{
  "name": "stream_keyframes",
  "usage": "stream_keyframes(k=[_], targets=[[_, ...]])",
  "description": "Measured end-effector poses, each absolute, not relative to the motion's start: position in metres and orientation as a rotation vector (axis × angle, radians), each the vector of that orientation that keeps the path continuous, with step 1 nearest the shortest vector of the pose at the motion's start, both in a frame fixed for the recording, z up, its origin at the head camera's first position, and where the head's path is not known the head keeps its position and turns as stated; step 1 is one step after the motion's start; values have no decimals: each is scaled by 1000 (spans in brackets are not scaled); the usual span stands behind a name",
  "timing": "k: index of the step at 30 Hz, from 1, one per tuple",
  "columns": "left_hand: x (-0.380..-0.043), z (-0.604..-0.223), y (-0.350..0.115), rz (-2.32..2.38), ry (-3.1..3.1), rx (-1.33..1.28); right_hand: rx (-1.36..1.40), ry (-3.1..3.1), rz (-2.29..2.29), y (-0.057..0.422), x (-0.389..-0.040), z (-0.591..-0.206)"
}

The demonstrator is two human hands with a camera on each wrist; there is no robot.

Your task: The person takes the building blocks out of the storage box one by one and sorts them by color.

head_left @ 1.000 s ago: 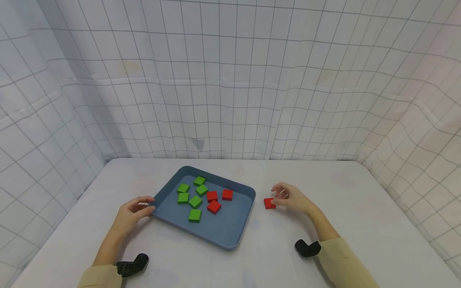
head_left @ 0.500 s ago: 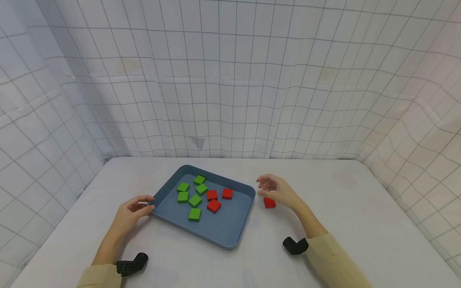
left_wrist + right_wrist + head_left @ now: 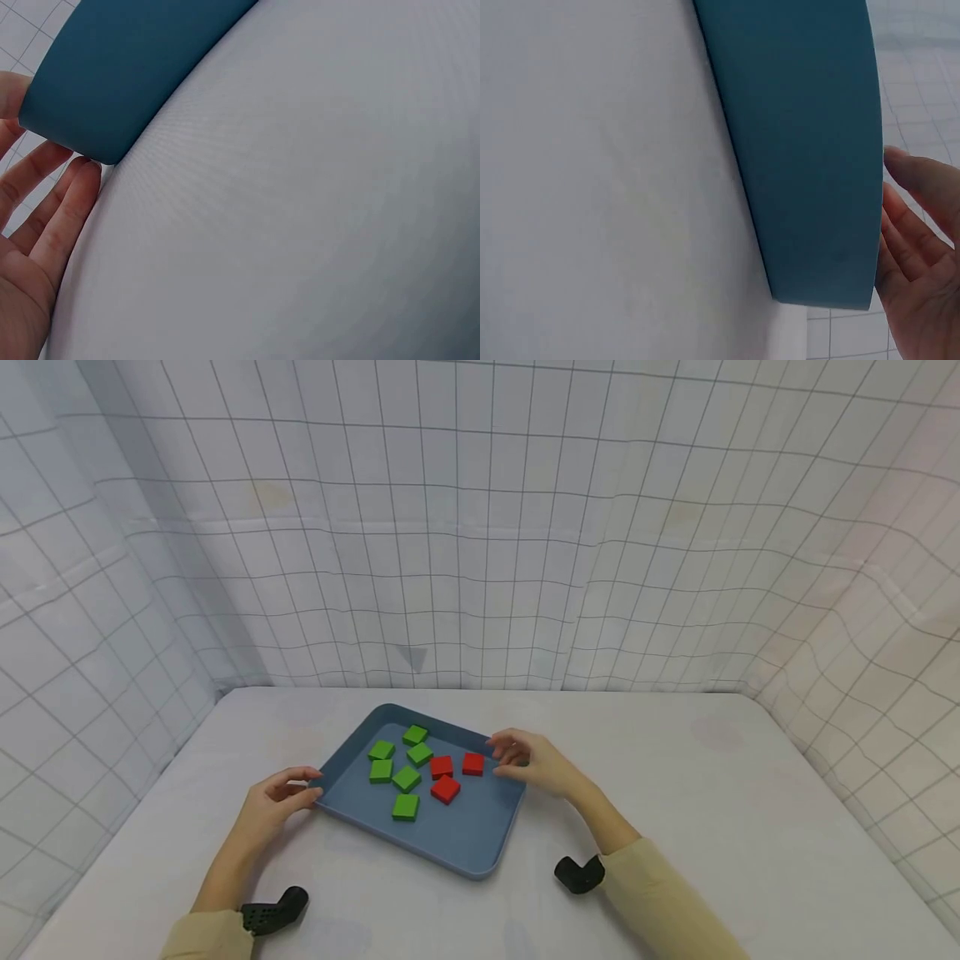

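A blue-grey tray (image 3: 465, 843) lies on the table, holding several green square blocks (image 3: 406, 807) and three red square blocks (image 3: 446, 789). My left hand (image 3: 272, 807) grips the tray's left corner, its fingers and thumb bent against the wall, as the left wrist view also shows. Over the tray's right corner is my right hand (image 3: 542, 766), fingers loosely curved and parted from the thumb. Nothing shows between them. In the right wrist view that thumb (image 3: 922, 180) appears just past the tray's outer wall (image 3: 810, 165).
White cloth covers the table (image 3: 675, 760), and a gridded white curtain (image 3: 480, 527) rises behind it and at the sides. Black camera mounts (image 3: 277, 910) are worn on both wrists.
My right hand has moved left from beside a red block on the table to over the tray's corner. That block is now out of sight near my hand. My left hand stays put.
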State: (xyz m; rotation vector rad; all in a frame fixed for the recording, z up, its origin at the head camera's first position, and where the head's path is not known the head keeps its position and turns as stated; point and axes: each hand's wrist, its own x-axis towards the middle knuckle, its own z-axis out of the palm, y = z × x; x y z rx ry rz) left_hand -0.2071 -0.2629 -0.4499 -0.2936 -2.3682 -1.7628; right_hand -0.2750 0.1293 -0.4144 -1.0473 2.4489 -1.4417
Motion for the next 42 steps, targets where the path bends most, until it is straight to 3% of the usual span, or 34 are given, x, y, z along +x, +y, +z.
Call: stream_keyframes(k=[9, 42], targets=[[-207, -450, -263, -1746, -2386, -276, -1134, 2413, -1330, 106, -276, -415], [-209, -450, -265, -1788, -2368, -318, -1059, 2409, -1065, 71, -279, -425]])
